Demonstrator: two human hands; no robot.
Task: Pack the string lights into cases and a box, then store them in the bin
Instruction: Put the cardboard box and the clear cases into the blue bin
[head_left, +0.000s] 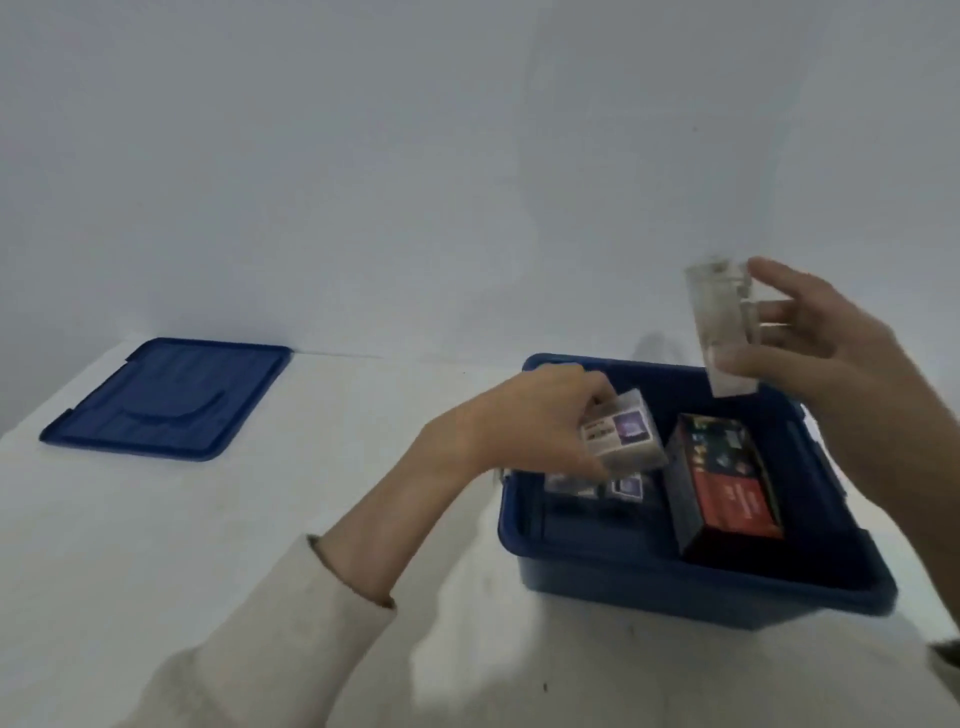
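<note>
Loading is being done one item per hand: the left hand (524, 415) is gripping a purple-labelled clear plastic case (621, 439) low inside the open blue plastic bin (675, 592), beside the dark red-printed cardboard box (727, 483), while the right hand (831, 364) is pinching another clear plastic case (719, 322) above the bin, probably queued.

Room left in the bin (675, 592)
The box (724, 483) fills its right side; a case (623, 488) lies under my left hand (535, 421); its lower-left floor is open.

left hand (524, 421) low, right hand (831, 358) raised, fingers (795, 283) gripping.
</note>
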